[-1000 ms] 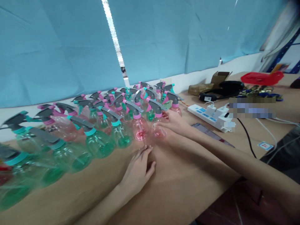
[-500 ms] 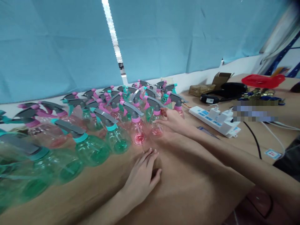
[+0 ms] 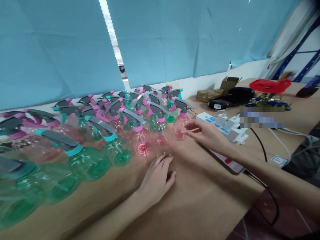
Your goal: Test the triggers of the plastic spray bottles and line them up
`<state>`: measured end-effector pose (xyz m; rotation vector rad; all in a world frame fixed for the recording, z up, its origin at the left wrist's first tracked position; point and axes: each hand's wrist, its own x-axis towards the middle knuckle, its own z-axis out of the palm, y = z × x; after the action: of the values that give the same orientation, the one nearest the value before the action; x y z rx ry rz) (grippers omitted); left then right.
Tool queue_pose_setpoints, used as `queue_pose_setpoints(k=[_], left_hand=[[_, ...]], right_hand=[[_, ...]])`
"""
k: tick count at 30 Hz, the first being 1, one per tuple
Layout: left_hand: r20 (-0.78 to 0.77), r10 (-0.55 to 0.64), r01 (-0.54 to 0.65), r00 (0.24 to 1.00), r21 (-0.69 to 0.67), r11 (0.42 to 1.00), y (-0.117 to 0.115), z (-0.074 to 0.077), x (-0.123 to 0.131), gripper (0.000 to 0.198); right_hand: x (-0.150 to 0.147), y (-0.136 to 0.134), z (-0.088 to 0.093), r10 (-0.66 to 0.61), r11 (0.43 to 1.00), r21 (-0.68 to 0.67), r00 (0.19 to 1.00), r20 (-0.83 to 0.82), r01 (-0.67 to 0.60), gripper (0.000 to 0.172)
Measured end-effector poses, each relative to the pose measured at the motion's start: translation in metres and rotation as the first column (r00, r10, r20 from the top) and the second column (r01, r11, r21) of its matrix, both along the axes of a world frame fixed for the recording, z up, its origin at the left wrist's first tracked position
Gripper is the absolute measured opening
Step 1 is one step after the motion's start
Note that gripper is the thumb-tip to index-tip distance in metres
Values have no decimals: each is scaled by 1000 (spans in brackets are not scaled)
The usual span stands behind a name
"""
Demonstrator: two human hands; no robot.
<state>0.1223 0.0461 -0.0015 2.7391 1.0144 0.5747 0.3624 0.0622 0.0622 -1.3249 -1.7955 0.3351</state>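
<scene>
Several small spray bottles, pink and green with grey triggers, stand packed together on a brown table [image 3: 200,200]. My left hand [image 3: 157,176] lies flat on the table, fingers together and stretched out, just in front of a pink bottle [image 3: 141,140]. My right hand [image 3: 207,133] hovers open to the right of the group, fingers extended toward a pink bottle [image 3: 180,125] at the group's right edge, close to it but apart. A green bottle [image 3: 116,148] stands left of my left hand.
A white power strip [image 3: 220,123] with plugs and cables lies behind my right hand. A phone [image 3: 228,163] lies under my right forearm. Further right are a dark headset [image 3: 235,95], small boxes [image 3: 212,93] and a red object [image 3: 270,85]. A blue curtain [image 3: 175,40] hangs behind the table.
My right hand has drawn back to the right from between the pink bottles and now hovers open beside them. My left hand stays flat on the table. The camera view has shifted right.
</scene>
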Motion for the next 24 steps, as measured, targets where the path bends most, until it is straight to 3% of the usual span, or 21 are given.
queue_pose_setpoints(k=[3,5,8,13,17,24], left_hand=[[6,-30,30,1000,18,999,7,-2,19,37],[8,-38,38,999,27,999,10,-3,28,37],[3,-36,36,999,35,999,12,-5,36,37],[-8,-36,36,999,36,999,13,-4,44,37],[22,-31,31,999,26,999,13,-3,45,36],[186,59,-60,981,1,998,12,0,38,22]], right_hand=[[17,8,-2,-137,991,1,990,41,137,25],[22,21,-5,-226,973,56,972,71,222,37],[18,44,-9,-160,984,90,983,90,152,65],[8,69,-18,-105,990,105,989,104,94,56],[10,62,-22,-154,984,110,980,122,141,56],[6,24,-16,-198,978,106,963,181,181,55]])
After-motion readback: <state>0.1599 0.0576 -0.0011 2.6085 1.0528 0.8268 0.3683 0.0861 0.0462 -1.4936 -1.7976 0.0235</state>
